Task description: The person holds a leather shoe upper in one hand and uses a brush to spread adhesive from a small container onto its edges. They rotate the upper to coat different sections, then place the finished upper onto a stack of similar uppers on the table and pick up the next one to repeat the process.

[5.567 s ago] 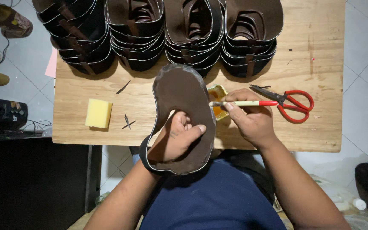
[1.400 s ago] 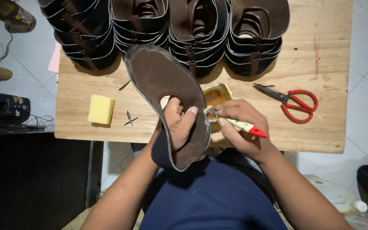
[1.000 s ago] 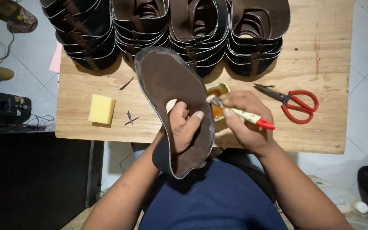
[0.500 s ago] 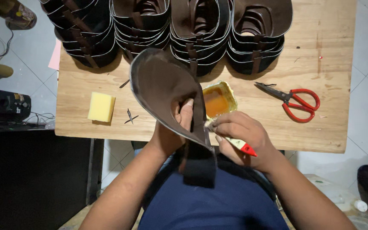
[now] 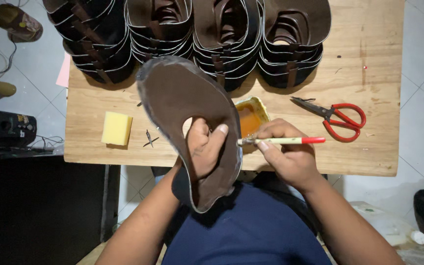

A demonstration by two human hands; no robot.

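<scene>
My left hand (image 5: pixel 203 149) gripped the dark brown leather sole-shaped piece (image 5: pixel 190 122) from beneath, thumb pressed on top. My right hand (image 5: pixel 285 154) pinched a red-tipped brush (image 5: pixel 283 141) against its three-o'clock edge, over the table's near edge. Bare wood (image 5: pixel 369 59) lay toward two o'clock.

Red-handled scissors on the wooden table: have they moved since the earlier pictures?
No. The red-handled scissors lie in the same spot on the wooden table, right of the yellow glue tin, blades pointing left as before.
</scene>
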